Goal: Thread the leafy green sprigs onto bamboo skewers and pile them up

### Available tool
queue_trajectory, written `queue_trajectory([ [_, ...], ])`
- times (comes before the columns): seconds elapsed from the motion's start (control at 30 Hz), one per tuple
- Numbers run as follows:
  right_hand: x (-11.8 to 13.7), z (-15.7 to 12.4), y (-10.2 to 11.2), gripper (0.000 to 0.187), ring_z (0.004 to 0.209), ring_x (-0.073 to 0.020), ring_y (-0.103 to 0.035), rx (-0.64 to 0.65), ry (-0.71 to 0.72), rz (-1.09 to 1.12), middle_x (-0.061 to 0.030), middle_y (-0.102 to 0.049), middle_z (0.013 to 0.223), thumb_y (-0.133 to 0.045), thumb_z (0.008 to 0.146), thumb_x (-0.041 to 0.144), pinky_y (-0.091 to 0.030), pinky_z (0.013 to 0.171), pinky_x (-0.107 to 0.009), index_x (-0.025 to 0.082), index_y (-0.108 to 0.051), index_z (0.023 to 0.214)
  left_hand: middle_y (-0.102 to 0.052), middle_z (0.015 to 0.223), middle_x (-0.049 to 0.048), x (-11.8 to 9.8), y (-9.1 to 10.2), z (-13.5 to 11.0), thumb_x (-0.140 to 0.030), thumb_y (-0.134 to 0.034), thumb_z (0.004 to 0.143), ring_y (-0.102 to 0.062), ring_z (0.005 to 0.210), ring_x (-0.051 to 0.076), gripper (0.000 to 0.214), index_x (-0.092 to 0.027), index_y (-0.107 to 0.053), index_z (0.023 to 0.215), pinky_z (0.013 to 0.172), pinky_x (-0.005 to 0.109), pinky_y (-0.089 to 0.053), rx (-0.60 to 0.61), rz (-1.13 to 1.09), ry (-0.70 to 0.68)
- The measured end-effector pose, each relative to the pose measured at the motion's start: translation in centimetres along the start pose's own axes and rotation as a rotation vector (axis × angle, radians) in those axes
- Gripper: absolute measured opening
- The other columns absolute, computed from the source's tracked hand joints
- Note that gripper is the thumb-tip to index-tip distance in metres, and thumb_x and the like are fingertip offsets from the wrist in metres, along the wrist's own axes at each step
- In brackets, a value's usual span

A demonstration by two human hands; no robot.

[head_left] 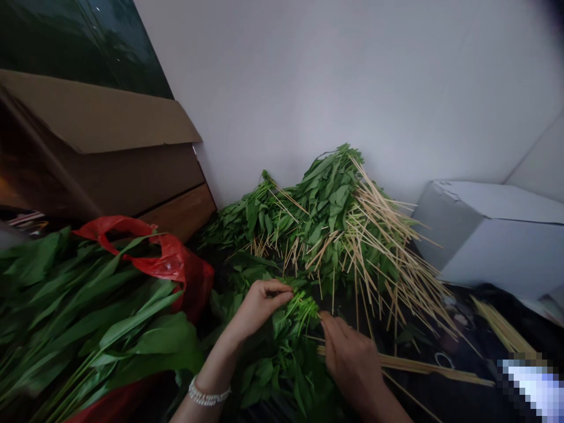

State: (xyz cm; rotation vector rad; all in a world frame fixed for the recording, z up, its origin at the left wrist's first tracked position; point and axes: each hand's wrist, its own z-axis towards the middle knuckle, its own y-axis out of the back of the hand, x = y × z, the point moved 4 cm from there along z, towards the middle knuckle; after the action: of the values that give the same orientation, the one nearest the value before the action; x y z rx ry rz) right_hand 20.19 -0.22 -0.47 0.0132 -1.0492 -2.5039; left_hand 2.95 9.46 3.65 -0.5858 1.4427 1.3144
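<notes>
My left hand (258, 305), with a pearl bracelet on the wrist, is closed in a pinch round a small bunch of green leafy stems (299, 308). My right hand (350, 355) lies just right of that bunch, fingers together, touching its stem ends and resting over a bundle of bamboo skewers (423, 367). What the right hand's fingers hold is hidden. Loose leaves (273, 376) lie under both hands. Behind them rises a heap of leaf bundles on skewers (339, 217), sticks fanning out to the right.
A red plastic bag (171, 261) full of long green leaves (88, 323) sits at the left. A brown cardboard box (114, 153) stands behind it. A white box (493, 235) is at the right, with more skewers (504, 332) before it. A white wall closes the back.
</notes>
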Motion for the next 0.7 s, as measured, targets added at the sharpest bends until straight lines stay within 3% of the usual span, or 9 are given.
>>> queue_trajectory([
  [0.13,0.0,0.0,-0.1,0.032,0.051,-0.0134,-0.061,0.004,-0.006,0.002,-0.0028,-0.064,0.068,-0.032,0.097,0.015,-0.04,0.049,-0.026,0.011,-0.064,0.104,-0.073,0.079,0.007,-0.1,-0.2,0.0,-0.032,-0.068,0.076,-0.064,0.078,0.021,0.018,-0.017,-0.077,0.077,0.076,0.03,-0.047,-0.004,0.068,-0.023],
  [0.3,0.1,0.0,-0.1,0.032,0.053,-0.0132,-0.062,-0.001,-0.003,0.011,-0.0028,-0.065,0.069,-0.032,0.097,0.015,-0.04,0.05,-0.025,0.012,-0.063,0.103,-0.072,0.078,0.0056,1.2,-0.3,0.2,-0.034,-0.072,0.072,-0.063,0.074,0.019,0.022,-0.015,-0.075,0.081,0.071,0.028,-0.047,0.022,-0.114,0.065],
  [0.6,0.2,-0.1,-0.2,0.036,0.054,-0.0134,-0.062,0.0,0.018,0.011,-0.0034,-0.064,0.068,-0.028,0.096,0.011,-0.04,0.051,-0.025,0.011,-0.063,0.105,-0.07,0.072,0.0035,2.2,-0.6,0.3,-0.037,-0.078,0.068,-0.061,0.07,0.016,0.024,-0.014,-0.074,0.071,0.07,0.027,-0.046,0.081,-0.233,0.098],
  [0.7,0.1,0.2,0.2,0.033,0.054,-0.0124,-0.062,-0.035,0.017,0.032,-0.0027,-0.065,0.068,-0.031,0.098,0.014,-0.04,0.053,-0.024,0.012,-0.063,0.105,-0.074,0.087,0.007,1.6,-0.2,0.3,-0.043,-0.076,0.07,-0.065,0.081,0.02,0.035,-0.014,-0.075,0.09,0.078,0.031,-0.048,0.107,-0.262,0.094],
])
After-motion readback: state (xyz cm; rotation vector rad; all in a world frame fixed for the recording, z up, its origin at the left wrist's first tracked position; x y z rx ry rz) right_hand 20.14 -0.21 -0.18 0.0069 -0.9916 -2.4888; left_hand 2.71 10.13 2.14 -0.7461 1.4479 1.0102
